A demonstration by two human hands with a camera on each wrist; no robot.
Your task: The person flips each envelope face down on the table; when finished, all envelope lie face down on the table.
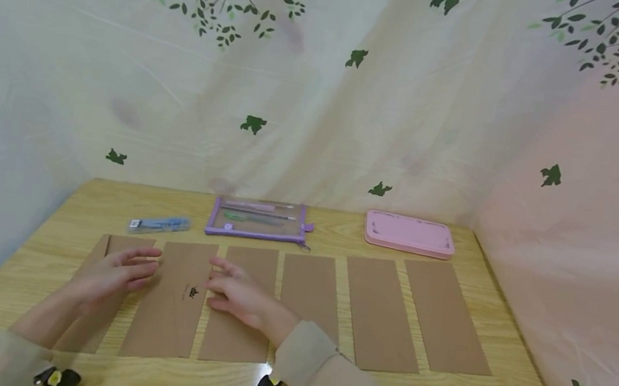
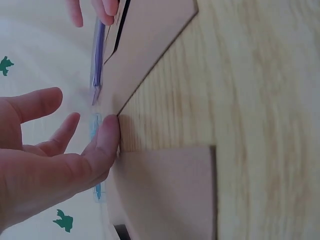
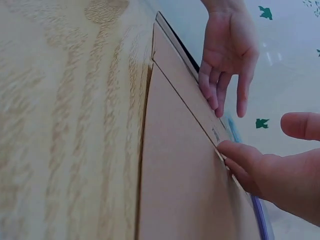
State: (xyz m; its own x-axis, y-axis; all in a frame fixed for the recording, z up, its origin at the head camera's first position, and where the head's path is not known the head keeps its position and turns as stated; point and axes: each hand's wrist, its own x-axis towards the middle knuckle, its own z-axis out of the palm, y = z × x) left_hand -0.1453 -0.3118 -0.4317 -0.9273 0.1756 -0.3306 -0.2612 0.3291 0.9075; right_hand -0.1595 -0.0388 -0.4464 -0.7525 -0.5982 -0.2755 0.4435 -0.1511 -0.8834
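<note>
Several brown rectangular cardboard pieces lie in a row across the wooden table. My left hand (image 1: pixel 116 273) is over the leftmost cardboard piece (image 1: pixel 96 328), fingers extended toward the second one. That second piece (image 1: pixel 166 323) bears a small black crown print (image 1: pixel 193 293) and lies between my two hands. Over the third piece (image 1: pixel 236 342) is my right hand (image 1: pixel 241 294), its fingers pointing left at the gap beside the printed piece. Neither hand grips anything. In the left wrist view, the left fingertips (image 2: pixel 107 135) are right at a cardboard edge.
Behind the row lie a blue item in clear packaging (image 1: pixel 159 225), a purple-edged see-through pencil pouch (image 1: pixel 254 236) with pens inside, and a pink case (image 1: pixel 410 234). More cardboard pieces (image 1: pixel 381 318) continue to the right. A leaf-patterned curtain (image 1: pixel 320 104) encloses the table's back and sides.
</note>
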